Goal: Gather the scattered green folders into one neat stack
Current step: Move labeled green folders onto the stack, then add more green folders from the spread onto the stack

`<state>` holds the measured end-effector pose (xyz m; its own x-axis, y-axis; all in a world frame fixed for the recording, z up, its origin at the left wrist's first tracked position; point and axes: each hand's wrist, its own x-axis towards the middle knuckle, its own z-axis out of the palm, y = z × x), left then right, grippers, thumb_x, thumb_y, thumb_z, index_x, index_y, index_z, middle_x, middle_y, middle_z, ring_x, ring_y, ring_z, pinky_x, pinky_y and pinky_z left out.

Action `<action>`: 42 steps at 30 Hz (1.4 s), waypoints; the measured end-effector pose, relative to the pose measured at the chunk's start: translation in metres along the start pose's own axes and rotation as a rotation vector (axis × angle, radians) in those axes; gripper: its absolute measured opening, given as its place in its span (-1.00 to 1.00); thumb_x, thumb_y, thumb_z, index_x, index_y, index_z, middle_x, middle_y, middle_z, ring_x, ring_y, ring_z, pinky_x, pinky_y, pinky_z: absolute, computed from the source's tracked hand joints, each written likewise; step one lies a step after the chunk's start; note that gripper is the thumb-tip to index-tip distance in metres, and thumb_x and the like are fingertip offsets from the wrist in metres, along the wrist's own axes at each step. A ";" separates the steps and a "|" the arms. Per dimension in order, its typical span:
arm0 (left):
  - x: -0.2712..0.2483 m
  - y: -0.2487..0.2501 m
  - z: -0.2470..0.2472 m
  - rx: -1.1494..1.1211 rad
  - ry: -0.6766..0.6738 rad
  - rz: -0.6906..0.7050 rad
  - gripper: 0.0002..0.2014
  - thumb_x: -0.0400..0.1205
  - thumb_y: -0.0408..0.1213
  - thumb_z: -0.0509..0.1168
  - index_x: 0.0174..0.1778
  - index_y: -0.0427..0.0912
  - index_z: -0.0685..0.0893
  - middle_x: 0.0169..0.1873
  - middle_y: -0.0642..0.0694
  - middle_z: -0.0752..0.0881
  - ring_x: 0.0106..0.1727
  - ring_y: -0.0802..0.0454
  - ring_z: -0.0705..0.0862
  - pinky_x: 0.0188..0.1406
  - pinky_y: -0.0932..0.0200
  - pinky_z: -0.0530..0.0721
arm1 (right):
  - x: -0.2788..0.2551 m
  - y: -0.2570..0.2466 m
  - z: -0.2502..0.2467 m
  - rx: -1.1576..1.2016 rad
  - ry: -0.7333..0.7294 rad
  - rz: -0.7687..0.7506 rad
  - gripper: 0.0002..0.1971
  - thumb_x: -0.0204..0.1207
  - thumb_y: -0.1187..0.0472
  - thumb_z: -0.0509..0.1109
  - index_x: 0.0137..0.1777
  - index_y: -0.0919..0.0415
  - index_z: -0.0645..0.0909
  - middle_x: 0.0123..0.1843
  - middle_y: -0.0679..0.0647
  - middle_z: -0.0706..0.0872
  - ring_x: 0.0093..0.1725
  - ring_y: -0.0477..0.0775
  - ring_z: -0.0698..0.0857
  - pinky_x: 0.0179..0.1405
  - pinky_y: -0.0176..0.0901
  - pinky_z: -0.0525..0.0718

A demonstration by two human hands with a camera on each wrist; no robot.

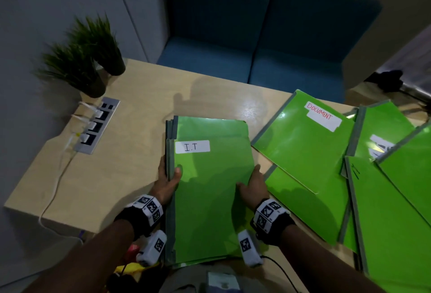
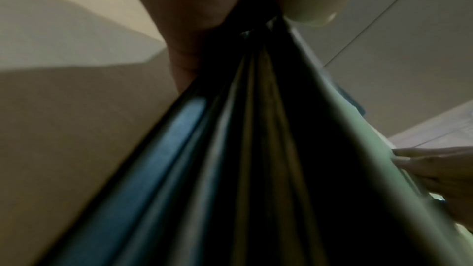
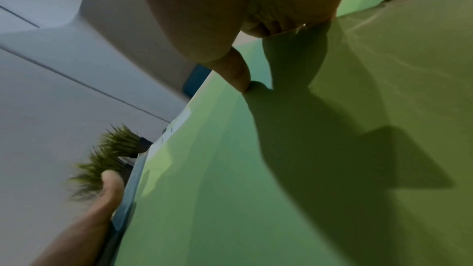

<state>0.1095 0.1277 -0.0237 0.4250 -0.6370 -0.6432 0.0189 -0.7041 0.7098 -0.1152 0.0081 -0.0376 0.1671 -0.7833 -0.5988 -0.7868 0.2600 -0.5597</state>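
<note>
Right of the socket strip (image 1: 96, 127), stack (image 1: 210, 190): glossy, thin, slippery folders, probably light; left hand (image 1: 166, 181) clamps spine edge, right hand (image 1: 253, 187) pinches opposite edge—best gripped there.

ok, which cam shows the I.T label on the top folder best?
Head view: the white I.T label faces the camera and reads clearly on the top folder, which both hands hold. The right wrist view shows it only as an edge-on white strip, unreadable. The left wrist view shows only the stack's edges, no label.
</note>
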 end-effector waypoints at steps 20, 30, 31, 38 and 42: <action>0.027 0.004 -0.004 0.247 0.138 -0.230 0.28 0.02 0.61 0.37 0.51 -0.25 0.43 0.40 -0.32 0.60 0.30 -0.28 0.63 0.31 -0.18 0.60 | 0.054 0.057 -0.160 -0.133 0.490 0.433 -0.08 0.45 -0.10 0.54 0.63 0.35 0.16 0.64 0.41 0.20 0.64 0.39 0.16 0.51 0.27 0.30; 0.043 0.039 -0.026 0.225 0.215 -0.150 -0.25 0.45 0.15 0.46 0.40 -0.33 0.53 0.29 -0.38 0.65 0.00 -0.17 0.57 0.12 0.00 0.54 | 0.032 0.085 -0.121 -0.459 0.220 0.214 -0.10 0.48 0.03 0.53 0.70 0.06 0.08 0.71 0.32 -0.01 0.66 0.39 0.09 0.59 0.27 0.30; 0.045 0.039 -0.032 0.225 0.218 -0.154 -0.25 0.46 0.14 0.45 0.40 -0.34 0.53 0.30 -0.38 0.64 0.00 -0.17 0.56 0.11 0.01 0.53 | 0.029 0.088 -0.121 -0.480 0.205 0.185 -0.09 0.47 0.06 0.54 0.71 0.06 0.07 0.71 0.31 -0.02 0.66 0.38 0.09 0.60 0.24 0.28; 0.043 0.035 -0.054 0.250 0.223 -0.225 -0.18 0.50 0.15 0.40 0.51 -0.39 0.41 0.43 -0.42 0.52 0.33 -0.37 0.55 0.20 -0.05 0.47 | 0.012 0.096 -0.112 -0.593 0.032 -0.021 0.07 0.41 0.22 0.59 0.74 -0.04 -0.07 0.74 0.20 -0.08 0.69 0.30 0.04 0.64 0.11 0.18; 0.038 0.035 -0.063 0.251 0.209 -0.256 -0.02 0.41 0.25 0.41 0.58 -0.36 0.31 0.51 -0.40 0.44 0.41 -0.38 0.49 0.40 -0.17 0.43 | 0.009 0.103 -0.118 -0.442 -0.006 -0.137 0.00 0.40 0.28 0.58 0.72 -0.03 0.04 0.70 0.15 0.09 0.66 0.25 0.18 0.63 -0.01 0.24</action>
<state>0.1832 0.0990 -0.0051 0.6100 -0.3726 -0.6993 -0.0630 -0.9025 0.4260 -0.2646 -0.0394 -0.0328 0.2895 -0.7901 -0.5404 -0.9349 -0.1124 -0.3366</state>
